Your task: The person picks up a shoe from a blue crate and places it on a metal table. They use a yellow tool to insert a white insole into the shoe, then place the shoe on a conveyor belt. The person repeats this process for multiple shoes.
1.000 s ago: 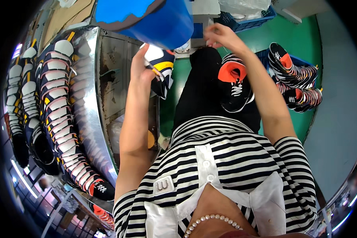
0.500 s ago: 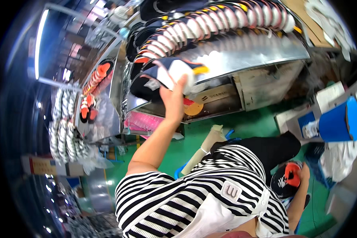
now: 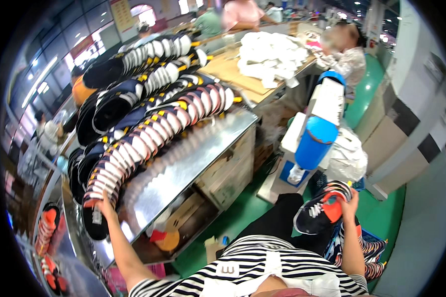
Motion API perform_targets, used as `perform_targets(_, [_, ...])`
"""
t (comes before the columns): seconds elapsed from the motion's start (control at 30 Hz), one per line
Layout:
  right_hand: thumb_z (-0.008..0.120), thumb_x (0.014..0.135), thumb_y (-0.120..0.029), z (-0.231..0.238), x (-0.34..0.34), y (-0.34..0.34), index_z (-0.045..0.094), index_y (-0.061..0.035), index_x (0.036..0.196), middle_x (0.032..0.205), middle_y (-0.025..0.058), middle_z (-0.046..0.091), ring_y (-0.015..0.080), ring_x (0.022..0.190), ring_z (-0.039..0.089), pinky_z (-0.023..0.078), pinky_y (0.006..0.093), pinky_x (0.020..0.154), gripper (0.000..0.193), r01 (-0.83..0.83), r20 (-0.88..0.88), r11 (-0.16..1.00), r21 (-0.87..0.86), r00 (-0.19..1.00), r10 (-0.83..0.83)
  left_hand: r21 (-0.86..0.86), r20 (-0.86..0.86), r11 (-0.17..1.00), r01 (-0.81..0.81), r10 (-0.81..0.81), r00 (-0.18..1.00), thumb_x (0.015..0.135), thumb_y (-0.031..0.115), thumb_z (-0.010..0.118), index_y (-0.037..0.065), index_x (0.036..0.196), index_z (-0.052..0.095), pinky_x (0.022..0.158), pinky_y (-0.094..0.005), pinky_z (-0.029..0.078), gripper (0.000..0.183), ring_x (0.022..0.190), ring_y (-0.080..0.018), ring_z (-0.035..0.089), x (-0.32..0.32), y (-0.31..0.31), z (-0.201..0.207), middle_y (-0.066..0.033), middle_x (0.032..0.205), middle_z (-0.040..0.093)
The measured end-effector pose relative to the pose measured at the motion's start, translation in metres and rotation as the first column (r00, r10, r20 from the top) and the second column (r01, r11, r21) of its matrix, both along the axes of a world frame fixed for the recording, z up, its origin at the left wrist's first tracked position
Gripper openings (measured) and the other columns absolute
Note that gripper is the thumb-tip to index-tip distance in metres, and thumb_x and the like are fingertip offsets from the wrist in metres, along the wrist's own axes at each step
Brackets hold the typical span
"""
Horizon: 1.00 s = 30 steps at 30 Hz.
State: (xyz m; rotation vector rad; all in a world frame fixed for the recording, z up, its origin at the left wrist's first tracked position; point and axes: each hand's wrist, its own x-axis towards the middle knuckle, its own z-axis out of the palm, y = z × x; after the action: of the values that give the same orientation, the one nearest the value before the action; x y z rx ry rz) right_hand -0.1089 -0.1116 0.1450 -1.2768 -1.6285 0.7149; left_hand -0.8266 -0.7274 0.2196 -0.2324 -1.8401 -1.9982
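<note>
At the near left end of a long nested row of white, pink and navy shoe uppers (image 3: pixel 148 136), my left hand (image 3: pixel 104 202) is closed on the end upper, its fingers partly hidden. A black upper with a pale label (image 3: pixel 97 225) lies just below that hand. On the right, my right hand (image 3: pixel 350 203) grips the collar of a black and orange shoe upper (image 3: pixel 316 214) with white laces. Several striped collar edges show together under my right fingers, so more than one upper may be held there. It is raised off the metal table, above a blue basket.
More rows of dark uppers (image 3: pixel 111 111) cover the metal table (image 3: pixel 183 161). The blue basket (image 3: pixel 371 240) beside my right forearm holds nested uppers. A blue and white machine (image 3: pixel 314 141) stands ahead right. White cloth pieces (image 3: pixel 272 57) are heaped farther back, near a seated person (image 3: pixel 349 59).
My left hand has brought a white and navy upper against the row's near end. My right hand has come up with the black and orange upper. The view has swung to the right.
</note>
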Motion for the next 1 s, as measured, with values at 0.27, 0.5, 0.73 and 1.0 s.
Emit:
perform_targets(0.27, [0.073,0.066,0.005,0.021,-0.054,-0.036,0.043,-0.0023,0.123,0.113,0.0082,0.054,0.0188,0.100,0.055,0.043,0.0287,0.089,0.065,0.067,-0.414,0.987,-0.149,0.902,-0.124,-0.337,0.156,0.493,0.802,-0.811,0.564,0.086,0.011,0.059,0.005,0.111,0.053,0.082,-0.0261,0.045,0.026,0.097,-0.0135,0.054,0.324,0.257,0.049,-0.0039,0.108,0.054])
perform_targets(0.5, [0.073,0.073,-0.008,0.065,-0.110,-0.103,0.025,-0.0026,0.137,0.128,0.0159,0.044,0.0251,0.114,0.048,0.039,0.0361,0.097,0.080,-0.140,-0.388,0.990,-0.015,0.913,0.123,0.421,0.359,-0.181,0.889,-0.867,-0.346,0.093,0.031,0.055,0.004,0.120,0.051,0.075,-0.0265,0.047,0.038,0.093,-0.0113,0.057,0.478,0.472,0.025,-0.0047,0.104,0.060])
perform_targets(0.73, [0.058,0.092,-0.026,0.091,-0.035,-0.084,0.056,-0.0021,0.098,0.079,0.0019,0.054,0.0079,0.067,0.052,0.041,0.0214,0.052,0.025,-0.169,-0.436,0.913,-0.371,0.900,-0.010,0.256,0.485,-0.259,0.931,-0.799,-0.356,0.094,0.039,0.051,0.006,0.137,0.039,0.079,-0.0232,0.043,0.055,0.098,-0.0094,0.053,0.515,0.466,0.009,-0.0009,0.121,0.053])
perform_targets(1.0, [0.061,0.089,-0.021,0.091,-0.041,-0.063,0.055,-0.0060,0.101,0.082,-0.0026,0.053,0.0056,0.071,0.048,0.039,0.0207,0.060,0.020,-0.444,-0.661,0.789,-0.425,0.748,0.065,0.719,0.480,-0.175,0.672,-0.573,-0.664,0.092,0.032,0.056,0.003,0.126,0.048,0.091,-0.0327,0.046,0.046,0.104,-0.0176,0.059,0.478,0.486,-0.010,-0.0084,0.116,0.059])
